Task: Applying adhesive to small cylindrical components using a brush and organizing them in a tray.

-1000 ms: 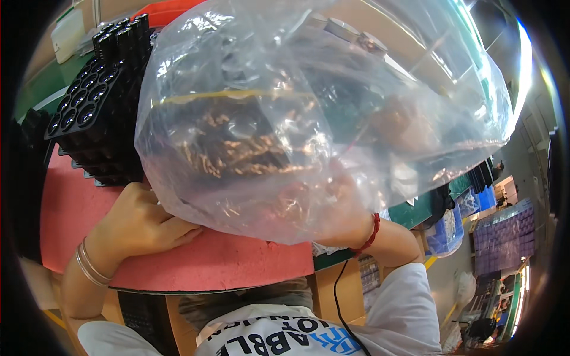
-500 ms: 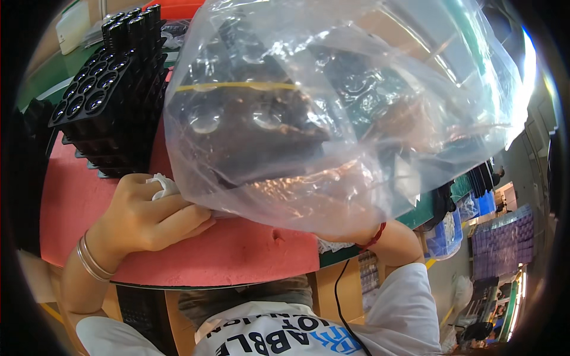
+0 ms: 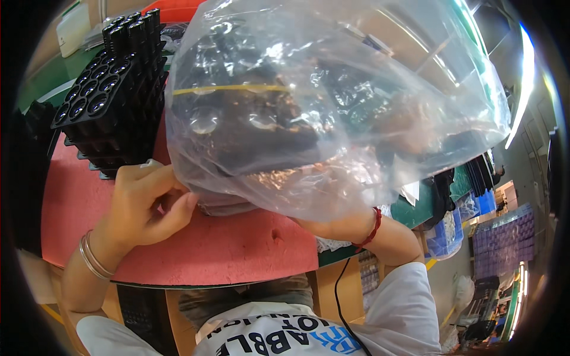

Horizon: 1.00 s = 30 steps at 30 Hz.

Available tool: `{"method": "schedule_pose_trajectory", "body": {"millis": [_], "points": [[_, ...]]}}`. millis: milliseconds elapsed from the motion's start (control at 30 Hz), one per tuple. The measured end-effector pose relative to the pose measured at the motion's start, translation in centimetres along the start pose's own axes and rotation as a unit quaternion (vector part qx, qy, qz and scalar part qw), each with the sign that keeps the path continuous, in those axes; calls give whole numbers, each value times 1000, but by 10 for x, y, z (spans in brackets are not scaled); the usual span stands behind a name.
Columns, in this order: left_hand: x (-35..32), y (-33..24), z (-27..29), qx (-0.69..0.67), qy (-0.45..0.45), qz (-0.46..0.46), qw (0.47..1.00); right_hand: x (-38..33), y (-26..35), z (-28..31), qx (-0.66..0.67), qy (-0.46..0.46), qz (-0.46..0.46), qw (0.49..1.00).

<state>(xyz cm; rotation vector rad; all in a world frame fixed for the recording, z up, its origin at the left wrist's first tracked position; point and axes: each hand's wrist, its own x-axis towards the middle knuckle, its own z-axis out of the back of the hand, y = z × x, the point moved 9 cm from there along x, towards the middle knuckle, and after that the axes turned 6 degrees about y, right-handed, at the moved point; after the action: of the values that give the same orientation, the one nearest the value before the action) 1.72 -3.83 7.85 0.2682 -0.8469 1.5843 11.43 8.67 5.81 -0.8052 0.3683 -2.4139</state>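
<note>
A large clear plastic bag (image 3: 332,136) covers the middle of the view. Through its film I make out black trays (image 3: 237,127) with round pockets and a yellow band (image 3: 231,88) across them. At the bag's lower left edge, my left hand (image 3: 145,204) has its fingers curled, thumb and forefinger pinching the film. My right hand (image 3: 332,222) reaches to the bag's lower right side; the plastic hides its fingers, so its grip does not show. Both hands are over a red mat (image 3: 237,249).
A stack of black trays (image 3: 98,107) with round pockets and upright black cylinders stands at the left of the mat. Behind it are a red bin (image 3: 172,10) and a pale bottle (image 3: 72,29). Blue bins (image 3: 445,234) sit at the right, near a black cable (image 3: 338,296).
My left hand has turned, its thumb now showing apart from the palm, and the white crumpled bit in it is mostly out of sight. The bag has sunk and shifted slightly left.
</note>
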Motion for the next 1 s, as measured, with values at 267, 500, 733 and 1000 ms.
{"method": "schedule_pose_trajectory", "body": {"millis": [267,500,733,1000], "points": [[-17,39,-30,-315,47,283,905,-1,-44,6,128,11,-111,986],[-31,50,-50,-492,103,387,773,-9,-50,-14,308,53,-177,933],[-32,56,-49,-458,148,385,787,-5,-52,-14,439,53,-222,869],[-33,59,-54,-433,189,375,798,-4,-55,-12,448,16,-229,864]]}}
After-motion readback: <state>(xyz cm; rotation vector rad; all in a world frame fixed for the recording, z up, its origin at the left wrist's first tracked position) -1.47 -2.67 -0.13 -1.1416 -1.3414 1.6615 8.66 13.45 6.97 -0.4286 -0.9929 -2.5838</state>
